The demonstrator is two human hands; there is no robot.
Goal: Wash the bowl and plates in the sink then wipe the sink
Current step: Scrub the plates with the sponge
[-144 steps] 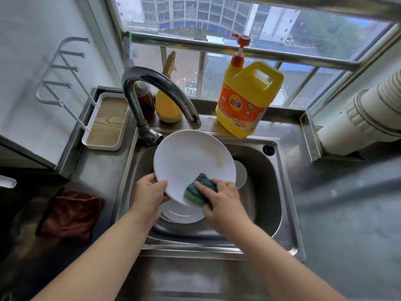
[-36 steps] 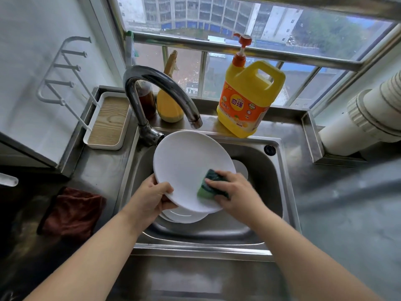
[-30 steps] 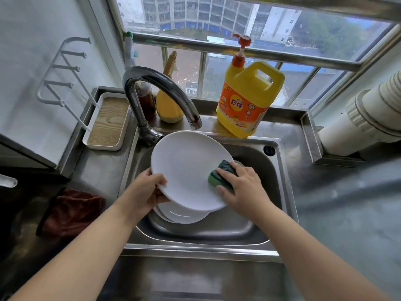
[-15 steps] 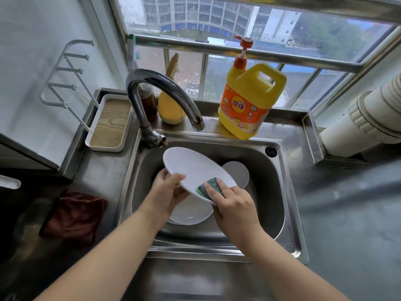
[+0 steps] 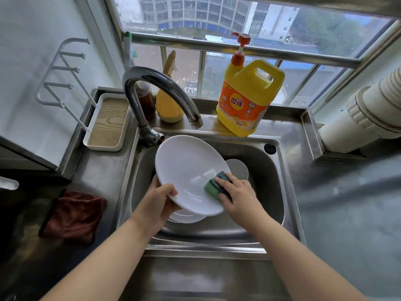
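Left hand [image 5: 159, 199] grips tilted plate [image 5: 186, 170]; right hand [image 5: 238, 195] presses sponge [image 5: 213, 186] on it

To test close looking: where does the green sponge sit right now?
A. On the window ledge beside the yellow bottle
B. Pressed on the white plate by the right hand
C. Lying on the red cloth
B: the right hand presses the green sponge against the white plate.

Plate [image 5: 186, 170] over sink [image 5: 282, 192]; detergent jug [image 5: 247, 98] behind, cloth [image 5: 73, 213] left
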